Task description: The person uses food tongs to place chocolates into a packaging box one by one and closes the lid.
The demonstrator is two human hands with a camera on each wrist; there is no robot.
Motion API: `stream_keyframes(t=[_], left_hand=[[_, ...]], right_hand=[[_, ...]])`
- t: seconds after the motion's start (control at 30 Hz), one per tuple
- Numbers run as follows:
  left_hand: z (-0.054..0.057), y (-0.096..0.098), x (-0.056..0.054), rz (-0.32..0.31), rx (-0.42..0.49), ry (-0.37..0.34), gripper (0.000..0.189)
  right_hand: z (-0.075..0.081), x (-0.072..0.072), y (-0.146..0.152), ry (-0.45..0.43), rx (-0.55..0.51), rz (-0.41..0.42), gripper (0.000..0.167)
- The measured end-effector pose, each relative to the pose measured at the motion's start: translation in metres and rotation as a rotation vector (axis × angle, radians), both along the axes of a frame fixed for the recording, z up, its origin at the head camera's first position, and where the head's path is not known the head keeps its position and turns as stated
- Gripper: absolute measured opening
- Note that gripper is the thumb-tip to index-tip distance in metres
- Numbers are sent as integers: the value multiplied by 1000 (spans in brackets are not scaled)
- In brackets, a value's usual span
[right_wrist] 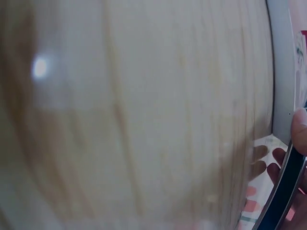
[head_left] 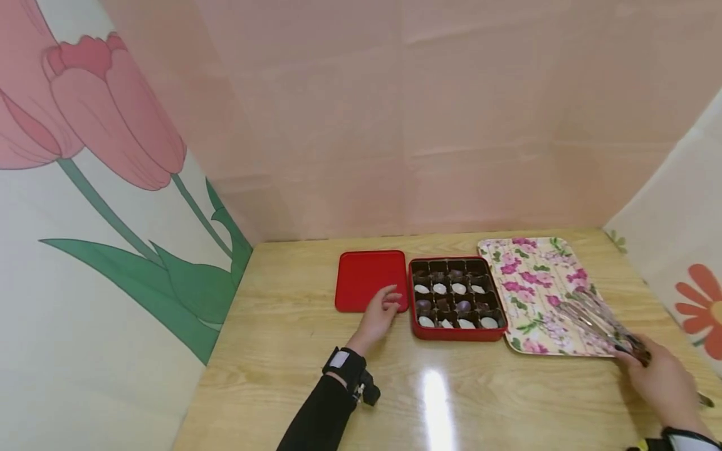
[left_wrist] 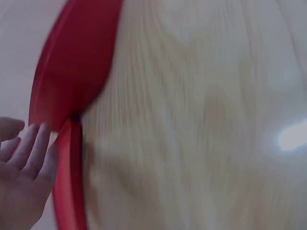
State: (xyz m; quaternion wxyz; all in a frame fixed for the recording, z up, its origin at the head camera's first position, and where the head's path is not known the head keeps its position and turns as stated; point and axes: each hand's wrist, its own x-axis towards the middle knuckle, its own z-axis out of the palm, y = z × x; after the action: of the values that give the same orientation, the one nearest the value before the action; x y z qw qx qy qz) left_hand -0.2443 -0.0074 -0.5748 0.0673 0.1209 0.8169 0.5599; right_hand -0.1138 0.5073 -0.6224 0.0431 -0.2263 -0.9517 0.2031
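Observation:
A pair of metal tongs (head_left: 592, 319) is gripped in my right hand (head_left: 662, 379), its tips over the floral tray (head_left: 521, 254) at the right. In the right wrist view, the thumb (right_wrist: 300, 132) lies along one tong handle (right_wrist: 278, 196). My left hand (head_left: 379, 316), fingers loosely bent and holding nothing, is at the near right corner of a flat red square lid (head_left: 363, 275). Just right of it stands a red box (head_left: 459, 334) with a dark divided insert. Rows of white pieces (head_left: 459, 289) and dark or purplish pieces (head_left: 464, 305) fill its compartments; their kind is unclear.
The pale wooden table (head_left: 282, 326) runs back to a pink cloth backdrop (head_left: 395, 125). Tulip-printed cloth (head_left: 118, 119) hangs at the left, and flower-printed cloth (head_left: 682, 219) at the right. The box's right side meets the tray's left edge.

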Motion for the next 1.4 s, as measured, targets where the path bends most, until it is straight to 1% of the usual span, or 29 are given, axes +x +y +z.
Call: stream_keyframes(t=[0.03, 0.1, 0.13, 0.17, 0.2, 0.23, 0.3, 0.37, 0.47, 0.53, 0.63, 0.73, 0.8, 0.87, 0.93, 1.0, 1.07, 1.1, 1.17, 1.27, 1.33, 1.4], left_hand=[[3, -6, -2, 11, -132, 86, 44], [6, -20, -4, 25, -417, 236, 41], [7, -26, -5, 28, -537, 291, 38], [6, -32, -5, 27, -642, 343, 36], [4, -38, -5, 18, -721, 381, 34], [2, -43, -5, 3, -783, 399, 31], [-3, -51, -5, -27, -870, 440, 24], [-6, -56, -6, -46, -918, 465, 17], [-9, -59, -9, -62, -955, 516, 9], [-9, -60, -11, -75, -972, 546, 6], [-7, -63, -14, -84, -978, 599, 5], [-1, -69, -16, -53, -951, 642, 7], [8, -74, -17, -9, -902, 674, 10], [19, -80, -17, 43, -837, 716, 13], [31, -88, -17, 111, -766, 760, 18], [44, -95, -16, 190, -694, 790, 22], [56, -100, -15, 264, -613, 814, 23], [62, -102, -15, 296, -569, 831, 23], [73, -102, -13, 340, -486, 858, 23], [93, -92, -6, 367, -339, 884, 21], [108, -79, 2, 366, -248, 884, 21], [120, -65, 11, 350, -158, 869, 21]], right_hand=[[0, 0, 1, -6, 0, -12, 73], [0, 1, 2, -4, 3, -21, 73], [0, 1, 2, -5, 3, -26, 73], [0, 2, 2, -4, 3, -27, 73], [0, 2, 2, -4, 5, -25, 73], [1, 3, 1, -1, 8, -20, 72], [3, 3, 0, -5, 13, -14, 71], [5, 4, -2, -6, 21, 1, 71], [8, 6, -3, -8, 47, 15, 74], [8, 8, -3, -9, 71, 29, 77], [7, 12, -2, -18, 92, 49, 84], [8, 14, -3, -15, 101, 67, 87], [11, 14, -5, -7, 112, 80, 87], [15, 14, -8, 13, 133, 84, 86], [21, 12, -13, 60, 156, 91, 83], [30, 10, -23, 117, 162, 116, 79], [40, 5, -38, 179, 144, 156, 77], [45, 2, -47, 218, 129, 190, 74], [59, -4, -68, 269, 59, 270, 72], [76, -15, -107, 386, -35, 362, 64], [87, -23, -136, 454, -101, 416, 60], [98, -31, -167, 509, -164, 464, 59]])
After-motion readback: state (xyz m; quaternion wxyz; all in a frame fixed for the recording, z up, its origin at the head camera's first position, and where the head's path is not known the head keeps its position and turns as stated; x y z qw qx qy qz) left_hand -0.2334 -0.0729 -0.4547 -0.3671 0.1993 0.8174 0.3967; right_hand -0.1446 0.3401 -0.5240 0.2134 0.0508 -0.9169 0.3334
